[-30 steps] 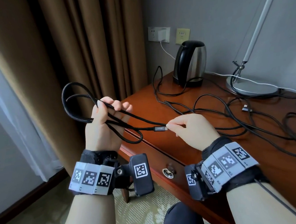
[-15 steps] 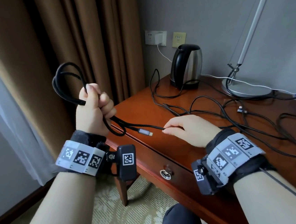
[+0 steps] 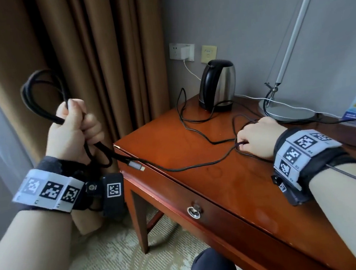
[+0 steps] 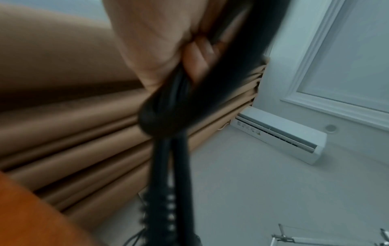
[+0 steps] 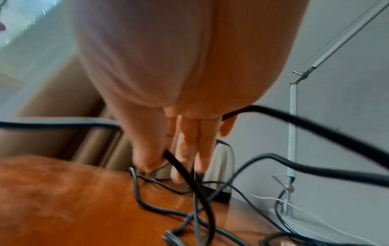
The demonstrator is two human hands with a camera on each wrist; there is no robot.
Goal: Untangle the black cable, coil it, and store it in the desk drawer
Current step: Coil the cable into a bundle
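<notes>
Coiling is under way: the left hand (image 3: 72, 132) is fisted round a bundle of loops of the thin black braided cable (image 3: 193, 166) off the glossy reddish wooden surface's (image 3: 195, 146) left corner, and the right hand (image 3: 258, 140), fingers curled, pinches the loose run mid-surface. That run lies roughly left to right, its silver plug (image 3: 136, 166) pointing right at the front-left edge; next, I'd judge, feed slack leftward for another loop, drawer (image 3: 200, 200) unopened.
</notes>
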